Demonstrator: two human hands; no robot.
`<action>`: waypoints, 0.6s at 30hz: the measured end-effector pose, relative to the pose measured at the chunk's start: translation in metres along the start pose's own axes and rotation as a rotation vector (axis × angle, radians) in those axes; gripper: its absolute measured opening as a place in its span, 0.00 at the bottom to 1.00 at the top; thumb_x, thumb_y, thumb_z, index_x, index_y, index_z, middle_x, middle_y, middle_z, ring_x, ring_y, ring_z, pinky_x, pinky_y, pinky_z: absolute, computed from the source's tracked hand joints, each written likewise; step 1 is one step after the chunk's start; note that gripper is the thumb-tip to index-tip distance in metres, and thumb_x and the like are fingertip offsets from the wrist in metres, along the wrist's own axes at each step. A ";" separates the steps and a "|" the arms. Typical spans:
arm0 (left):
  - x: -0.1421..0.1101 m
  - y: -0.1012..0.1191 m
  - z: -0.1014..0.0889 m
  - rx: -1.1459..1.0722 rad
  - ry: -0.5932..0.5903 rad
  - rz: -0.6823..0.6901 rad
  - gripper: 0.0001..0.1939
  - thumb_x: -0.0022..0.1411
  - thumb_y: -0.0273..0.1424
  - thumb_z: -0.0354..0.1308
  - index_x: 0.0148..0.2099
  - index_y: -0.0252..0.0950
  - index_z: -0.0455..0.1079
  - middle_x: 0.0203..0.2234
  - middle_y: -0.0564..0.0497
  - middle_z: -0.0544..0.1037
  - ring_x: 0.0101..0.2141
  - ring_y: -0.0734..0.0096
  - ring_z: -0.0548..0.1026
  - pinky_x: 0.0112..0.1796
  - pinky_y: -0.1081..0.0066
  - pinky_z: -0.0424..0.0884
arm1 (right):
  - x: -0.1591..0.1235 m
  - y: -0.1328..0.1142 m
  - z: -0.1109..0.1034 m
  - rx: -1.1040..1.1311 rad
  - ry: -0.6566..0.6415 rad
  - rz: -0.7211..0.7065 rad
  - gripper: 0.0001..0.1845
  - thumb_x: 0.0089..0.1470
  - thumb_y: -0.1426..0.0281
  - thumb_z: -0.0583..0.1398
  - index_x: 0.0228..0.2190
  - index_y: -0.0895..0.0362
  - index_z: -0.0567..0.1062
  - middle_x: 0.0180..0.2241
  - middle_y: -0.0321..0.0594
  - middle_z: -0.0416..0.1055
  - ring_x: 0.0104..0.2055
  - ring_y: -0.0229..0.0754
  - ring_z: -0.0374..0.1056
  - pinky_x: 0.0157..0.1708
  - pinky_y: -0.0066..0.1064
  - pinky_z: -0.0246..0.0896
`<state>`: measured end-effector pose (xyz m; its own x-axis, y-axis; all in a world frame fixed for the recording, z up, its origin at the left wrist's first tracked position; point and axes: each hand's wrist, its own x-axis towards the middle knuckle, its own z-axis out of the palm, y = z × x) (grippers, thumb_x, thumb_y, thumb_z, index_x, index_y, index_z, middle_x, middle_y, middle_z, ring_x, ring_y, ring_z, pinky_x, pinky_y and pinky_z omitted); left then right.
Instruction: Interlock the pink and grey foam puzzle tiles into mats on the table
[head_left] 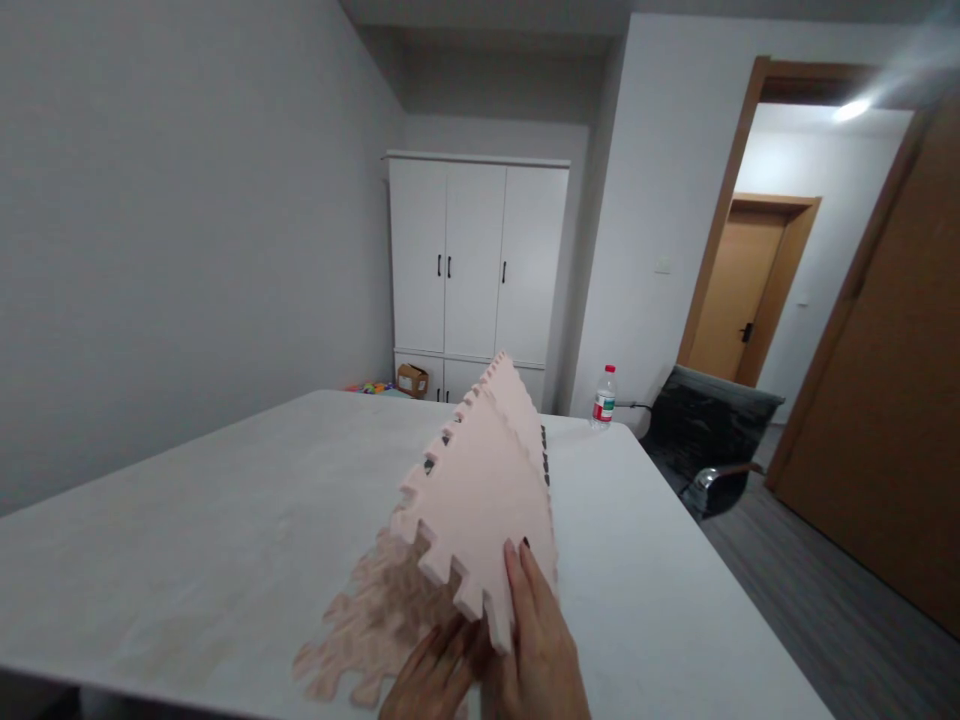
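A pale pink foam mat with jigsaw-cut edges [480,470] is folded over near the middle of the table, its upper part tilted up. My right hand [541,640] grips the near right corner of the raised part, fingers on its upper face and the thumb out of sight. Beneath it, the mat's lower part [375,630] lies on the table with its textured side up. My left hand [435,670] is low at the near end, by the gap between the two layers, fingers stretched out over the lower layer. Its fingertips are in shadow under the raised part.
The white table [210,520] runs along a grey wall. A bottle with a red cap [603,400] stands at its far right corner. Beyond are a black chair [705,430], a white wardrobe [476,260] and a cardboard box [412,380].
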<state>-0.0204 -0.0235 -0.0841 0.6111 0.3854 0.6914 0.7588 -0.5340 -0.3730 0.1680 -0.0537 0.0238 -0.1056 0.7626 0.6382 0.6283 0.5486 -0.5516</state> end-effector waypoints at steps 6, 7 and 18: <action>0.010 0.002 -0.014 -0.024 -0.144 -0.010 0.40 0.46 0.25 0.49 0.63 0.46 0.50 0.58 0.59 0.63 0.54 0.69 0.66 0.48 0.70 0.68 | 0.002 0.017 -0.072 -0.014 -0.021 0.167 0.27 0.53 0.70 0.48 0.55 0.56 0.61 0.51 0.45 0.67 0.51 0.46 0.65 0.48 0.36 0.63; 0.012 0.003 -0.017 -0.044 -0.153 -0.026 0.41 0.45 0.24 0.49 0.63 0.47 0.50 0.58 0.60 0.63 0.54 0.70 0.66 0.49 0.71 0.67 | 0.000 0.025 -0.083 -0.033 -0.041 0.200 0.21 0.54 0.68 0.48 0.48 0.57 0.68 0.44 0.46 0.72 0.44 0.45 0.70 0.42 0.34 0.66; 0.025 0.014 -0.043 -0.196 -0.268 -0.214 0.50 0.28 0.25 0.46 0.61 0.51 0.54 0.58 0.61 0.59 0.56 0.68 0.64 0.51 0.60 0.69 | 0.014 0.146 -0.253 -0.285 0.101 0.387 0.18 0.49 0.54 0.53 0.37 0.51 0.69 0.27 0.43 0.73 0.30 0.49 0.69 0.34 0.37 0.64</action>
<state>-0.0044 -0.0539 -0.0456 0.5009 0.6725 0.5449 0.8337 -0.5439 -0.0952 0.4534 -0.0498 0.0884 0.2438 0.8471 0.4722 0.7943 0.1050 -0.5984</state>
